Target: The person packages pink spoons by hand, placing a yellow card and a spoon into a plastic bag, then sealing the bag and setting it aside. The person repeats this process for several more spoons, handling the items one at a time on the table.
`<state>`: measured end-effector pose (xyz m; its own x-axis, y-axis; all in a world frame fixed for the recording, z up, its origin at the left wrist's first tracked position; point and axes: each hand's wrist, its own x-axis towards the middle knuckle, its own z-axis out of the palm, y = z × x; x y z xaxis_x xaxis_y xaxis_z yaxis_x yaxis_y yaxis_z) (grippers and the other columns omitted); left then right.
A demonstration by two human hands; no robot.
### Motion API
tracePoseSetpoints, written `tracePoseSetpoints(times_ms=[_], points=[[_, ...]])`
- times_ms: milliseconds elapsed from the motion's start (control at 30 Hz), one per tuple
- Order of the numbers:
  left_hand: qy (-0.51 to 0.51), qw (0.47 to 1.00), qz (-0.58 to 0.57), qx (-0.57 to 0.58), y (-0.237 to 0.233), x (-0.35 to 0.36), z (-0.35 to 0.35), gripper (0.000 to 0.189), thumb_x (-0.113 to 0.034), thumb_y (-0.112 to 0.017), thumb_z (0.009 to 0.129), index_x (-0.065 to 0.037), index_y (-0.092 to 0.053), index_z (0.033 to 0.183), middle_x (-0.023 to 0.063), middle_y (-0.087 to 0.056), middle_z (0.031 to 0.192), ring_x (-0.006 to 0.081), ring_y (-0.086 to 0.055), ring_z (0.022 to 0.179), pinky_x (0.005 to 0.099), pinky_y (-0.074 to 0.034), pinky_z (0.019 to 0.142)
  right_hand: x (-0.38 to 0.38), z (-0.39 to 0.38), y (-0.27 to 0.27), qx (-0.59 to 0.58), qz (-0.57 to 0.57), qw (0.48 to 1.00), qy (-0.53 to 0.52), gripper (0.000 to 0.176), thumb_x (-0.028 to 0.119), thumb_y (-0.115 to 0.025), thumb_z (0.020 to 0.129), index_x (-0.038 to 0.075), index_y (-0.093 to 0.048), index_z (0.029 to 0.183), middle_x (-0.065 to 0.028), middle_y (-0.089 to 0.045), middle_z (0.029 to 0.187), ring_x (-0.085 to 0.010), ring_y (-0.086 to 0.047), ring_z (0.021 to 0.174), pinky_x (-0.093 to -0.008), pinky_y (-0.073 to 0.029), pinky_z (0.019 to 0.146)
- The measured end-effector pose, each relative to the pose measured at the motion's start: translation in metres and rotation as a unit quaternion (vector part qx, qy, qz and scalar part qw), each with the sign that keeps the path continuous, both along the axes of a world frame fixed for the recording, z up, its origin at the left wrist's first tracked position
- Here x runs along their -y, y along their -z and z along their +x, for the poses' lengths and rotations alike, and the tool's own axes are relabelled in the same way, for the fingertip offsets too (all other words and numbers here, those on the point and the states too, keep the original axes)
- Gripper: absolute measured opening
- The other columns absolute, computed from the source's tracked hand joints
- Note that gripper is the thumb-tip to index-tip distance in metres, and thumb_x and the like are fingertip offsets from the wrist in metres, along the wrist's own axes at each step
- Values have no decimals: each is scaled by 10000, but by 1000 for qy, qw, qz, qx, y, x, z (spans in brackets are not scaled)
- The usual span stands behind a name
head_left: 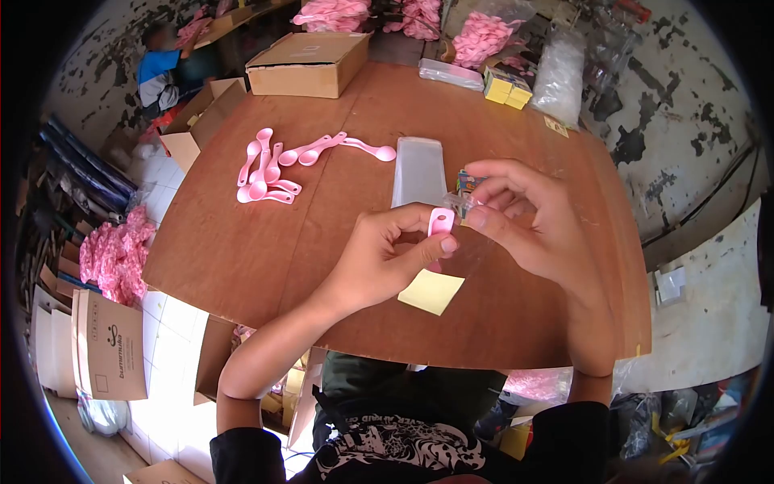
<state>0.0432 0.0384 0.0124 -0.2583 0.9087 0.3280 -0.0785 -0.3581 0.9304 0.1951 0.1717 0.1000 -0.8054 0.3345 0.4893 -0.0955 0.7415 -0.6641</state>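
Note:
Above the wooden table, my left hand (379, 254) is closed on a pink spoon (440, 222). The spoon's handle end, with its small hole, points up past my thumb; its lower part is mostly hidden by the fingers. My right hand (532, 218) pinches a piece of clear plastic film (461, 203), perhaps a small bag, close to the spoon's handle. Below the left hand lies a pale yellow slip of paper (433, 294). Behind both hands is a stack of flat clear bags (419, 169). A dark printed card stack (465, 182) is partly covered by my right hand.
Several loose pink spoons (260, 173) lie on the table (242, 250) to the left. A cardboard box (302, 68), yellow card stacks (508, 87) and a clear plastic bundle (562, 77) stand along the far edge. Another person (159, 74) is at the back left.

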Motion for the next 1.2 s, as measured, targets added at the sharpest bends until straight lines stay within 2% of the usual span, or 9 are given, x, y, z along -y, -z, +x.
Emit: tracePoseSetpoints(times_ms=[100, 200, 300, 500, 567, 667, 833, 1167, 1200], points=[[-16, 997, 9, -80, 3, 0, -3, 322, -91, -684, 938, 36, -604, 1223, 99, -680, 1090, 154, -659, 975, 311, -549, 852, -9, -5, 6, 89, -111, 989, -41, 136, 106, -728, 884, -8, -704, 953, -41, -697, 799, -73, -615, 702, -234, -470, 600], [-63, 984, 78, -148, 1, -4, -5, 486, -132, -741, 887, 36, -549, 1301, 156, -651, 1212, 222, -637, 1123, 369, -516, 960, -15, -15, 7, -97, -21, 995, 4, 126, 111, -706, 893, -14, -712, 904, -57, -687, 750, -97, -617, 642, -248, -465, 559], [-108, 972, 110, -176, 1, -8, -9, 713, -216, -827, 810, 22, -477, 1385, 178, -607, 1300, 262, -557, 1250, 410, -446, 1042, -18, -22, 3, 4, 140, 990, -24, 102, 82, -709, 872, -20, -711, 880, -80, -688, 748, -124, -628, 619, -267, -475, 553], [-127, 967, 116, -187, -14, -8, -5, 467, -160, -757, 883, 57, -582, 1258, 163, -694, 1118, 217, -669, 1061, 344, -535, 902, 3, -18, -5, 1, 26, 999, -37, 73, 35, -723, 848, -30, -692, 841, -75, -676, 784, -147, -633, 726, -273, -480, 649], [-64, 998, 21, 0, -15, -5, 2, 278, -87, -671, 945, 77, -639, 1166, 118, -732, 951, 133, -699, 895, 262, -557, 777, 8, -18, -3, 18, -42, 998, -36, 66, 33, -724, 846, -25, -692, 845, -74, -677, 803, -141, -634, 749, -274, -480, 651], [-88, 996, -25, 8, -15, 2, 4, 204, -34, -609, 973, 80, -662, 1133, 87, -739, 881, 76, -684, 828, 221, -550, 719, 13, -17, 9, -40, -13, 999, 33, 60, 31, -736, 831, -2, -696, 861, -86, -675, 870, -154, -639, 790, -283, -491, 682], [-65, 997, -44, -17, -6, 13, 8, 215, -17, -618, 949, 86, -659, 1133, 113, -747, 880, 73, -682, 813, 237, -556, 695, 17, -8, 22, -77, 358, 930, 20, 170, 12, -756, 771, 24, -683, 925, -59, -603, 905, -217, -586, 756, -326, -498, 609], [-24, 937, -82, -338, -31, 26, 9, 381, 81, -635, 847, 69, -598, 1226, 177, -717, 888, 126, -701, 812, 286, -554, 636, 29, -4, 45, -31, 458, 880, 118, 239, -25, -736, 597, 43, -678, 819, -44, -599, 828, -216, -585, 703, -342, -485, 613], [-11, 939, -78, -335, -30, 25, 7, 396, 59, -635, 837, 56, -595, 1231, 218, -698, 900, 270, -693, 816, 330, -556, 666, 26, -4, 45, -47, 426, 896, 112, 224, -39, -721, 600, 36, -676, 807, -50, -597, 808, -224, -585, 687, -329, -483, 605]])
